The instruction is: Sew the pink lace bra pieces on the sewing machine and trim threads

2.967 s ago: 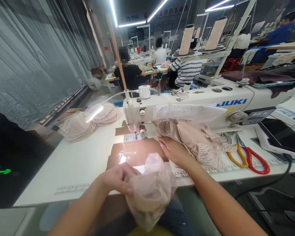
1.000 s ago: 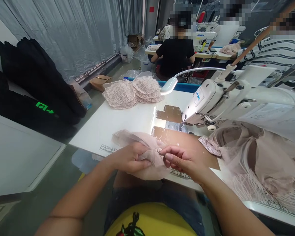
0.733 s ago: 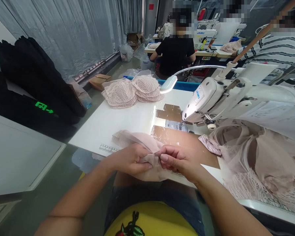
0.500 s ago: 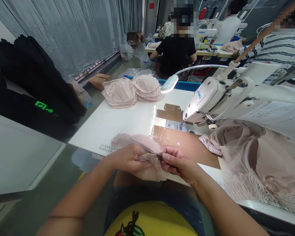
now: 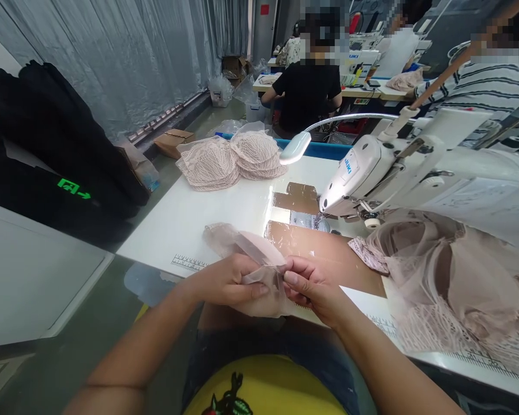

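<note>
Pale pink sheer fabric (image 5: 262, 245), partly folded with a curved edge, is held in front of me over the table's near edge. My left hand (image 5: 237, 282) grips it from the left, thumb on top and the other fingers mostly hidden under the cloth. At its right edge, my right hand (image 5: 309, 285) pinches the fabric between thumb and fingers. The fabric's far left end hangs over the white tabletop. A white sewing machine (image 5: 358, 167) stands beyond my right hand, its needle area over a metal plate (image 5: 305, 219).
Two stacks of lace cup pieces (image 5: 210, 164) lie at the table's back left. A heap of sheer pink garments (image 5: 471, 271) covers the right side. A lamp (image 5: 294, 148) hangs over the tabletop (image 5: 225, 207). Co-workers sit beyond, one in a black shirt (image 5: 309, 86).
The fabric's far left end has lifted and shifted slightly right. A dark bit visible at my right fingertips earlier no longer shows there. Both hands stay in nearly the same place.
</note>
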`<state>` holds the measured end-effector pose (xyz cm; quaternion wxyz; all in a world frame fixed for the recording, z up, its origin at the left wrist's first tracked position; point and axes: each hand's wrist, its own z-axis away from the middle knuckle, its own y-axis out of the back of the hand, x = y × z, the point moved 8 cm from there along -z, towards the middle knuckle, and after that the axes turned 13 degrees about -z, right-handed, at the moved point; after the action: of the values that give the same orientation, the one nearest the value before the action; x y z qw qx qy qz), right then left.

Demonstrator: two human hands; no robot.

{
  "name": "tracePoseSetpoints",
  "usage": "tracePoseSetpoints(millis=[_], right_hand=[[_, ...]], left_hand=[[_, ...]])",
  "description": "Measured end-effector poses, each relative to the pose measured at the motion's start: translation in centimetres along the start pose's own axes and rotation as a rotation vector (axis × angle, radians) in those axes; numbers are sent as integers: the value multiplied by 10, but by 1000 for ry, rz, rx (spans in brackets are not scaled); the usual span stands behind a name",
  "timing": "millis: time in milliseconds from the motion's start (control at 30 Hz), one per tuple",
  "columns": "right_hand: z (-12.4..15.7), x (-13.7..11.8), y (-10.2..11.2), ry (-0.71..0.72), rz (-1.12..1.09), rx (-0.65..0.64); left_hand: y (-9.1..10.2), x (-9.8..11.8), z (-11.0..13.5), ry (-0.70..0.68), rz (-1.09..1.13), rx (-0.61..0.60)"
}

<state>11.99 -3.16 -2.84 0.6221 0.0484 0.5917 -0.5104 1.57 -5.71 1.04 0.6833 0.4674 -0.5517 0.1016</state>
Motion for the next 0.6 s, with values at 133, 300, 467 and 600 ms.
tracePoseSetpoints(millis=[133, 300, 467, 600], right_hand=[[-1, 0, -1, 8, -66, -40], [-1, 1, -4, -9, -130, -84], [-3, 0, -4, 8, -161, -85], [-2, -2, 1, 33, -110, -25]], left_hand=[[-1, 1, -2, 8, -50, -6], [-3, -1, -2, 35, 2, -23], [-3, -2, -3, 38, -5, -7], [0, 3, -6, -16, -33, 25]])
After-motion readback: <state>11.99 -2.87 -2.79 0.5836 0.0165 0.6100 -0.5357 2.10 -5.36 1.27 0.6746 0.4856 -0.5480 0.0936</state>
